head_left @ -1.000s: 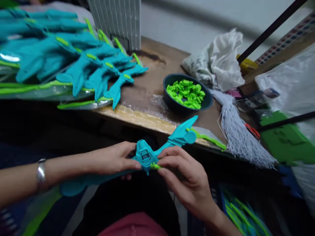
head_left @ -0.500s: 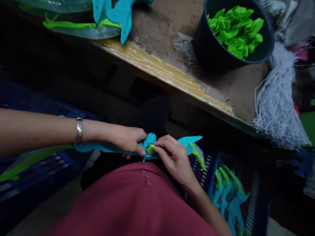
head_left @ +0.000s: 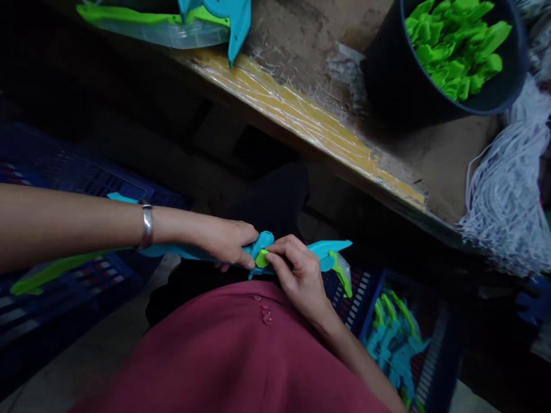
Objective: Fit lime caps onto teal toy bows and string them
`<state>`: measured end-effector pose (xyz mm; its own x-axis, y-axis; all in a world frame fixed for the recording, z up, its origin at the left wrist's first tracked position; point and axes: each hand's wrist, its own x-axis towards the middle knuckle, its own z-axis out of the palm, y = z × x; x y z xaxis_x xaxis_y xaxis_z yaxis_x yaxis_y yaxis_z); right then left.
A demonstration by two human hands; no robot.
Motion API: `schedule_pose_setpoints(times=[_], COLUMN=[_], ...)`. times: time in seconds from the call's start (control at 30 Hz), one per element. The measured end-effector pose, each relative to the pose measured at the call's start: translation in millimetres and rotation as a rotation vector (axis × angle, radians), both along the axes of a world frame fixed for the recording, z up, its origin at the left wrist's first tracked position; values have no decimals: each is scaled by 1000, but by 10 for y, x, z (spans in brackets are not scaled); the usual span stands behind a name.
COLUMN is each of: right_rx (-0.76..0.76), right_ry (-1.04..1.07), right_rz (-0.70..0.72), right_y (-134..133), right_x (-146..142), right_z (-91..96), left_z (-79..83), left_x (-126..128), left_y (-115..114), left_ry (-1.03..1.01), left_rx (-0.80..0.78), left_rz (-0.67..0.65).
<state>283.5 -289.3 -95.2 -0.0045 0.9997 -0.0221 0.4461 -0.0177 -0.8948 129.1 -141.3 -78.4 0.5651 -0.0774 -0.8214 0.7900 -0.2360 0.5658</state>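
Observation:
A long turquoise plastic piece (head_left: 329,249) with lime-green and clear parts at its ends lies across my lap. My left hand (head_left: 228,244), with a metal bracelet at the wrist, is closed round its middle, thumb on top and fingertips showing underneath. Between the thumb and fingers of my right hand (head_left: 299,269) is a small lime-green plastic piece (head_left: 260,258). It sits against the raised turquoise part (head_left: 266,238) at the middle; whether it is seated there I cannot tell.
A worktable (head_left: 301,109) with a taped yellow edge runs above my lap. On it stand a dark bucket (head_left: 383,86) of small green pieces, a bundle of white strings (head_left: 508,183) and more turquoise-green pieces (head_left: 239,28). Blue crates (head_left: 86,172) stand left and right, the right one holding similar pieces (head_left: 396,338).
The small green piece has turned slightly in my right fingers, showing a flatter, broader face. Both hands keep their place on the turquoise piece, while the view has shifted a little.

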Motion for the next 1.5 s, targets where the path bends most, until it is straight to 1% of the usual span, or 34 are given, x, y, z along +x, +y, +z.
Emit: schedule_pose_setpoints(times=[0.17,0.43,0.63,0.77,0.97,1.1,1.23,1.33,1.5], right_rx=[3,18,69,99,64,4,-68,-60,-13], right_ry=[-55,-92,-106,-125,-143,-173,-131,-167,-149], right_rz=[7,-3,-50,-63,-48,-3,107,178,182], right_y=[-7,-60,-103,-127,-124,-79,-19,1,-7], right_x=[-21,-136,-224,-234,-185,-106,-38,-44,-128], right_z=[-35,-130,-204,-245,-265,-265,-288,-325,-427], left_z=[-20,-171,-209,-255,-298,-274,-246,-260,-327], left_x=[-17,-124,-150,-166,-164,-150,-151,-177,-244], left_y=[4,-38,-71,-92,-118,-110,-116,-161,-247], left_ry=[-6,-65,-108,-145,-147,-165,-242,-285,-281], left_rx=[22,-3,51,83,131,171,228,271,368], left_rz=[-1,33,32,22,9,-20,-51,-64,-50])
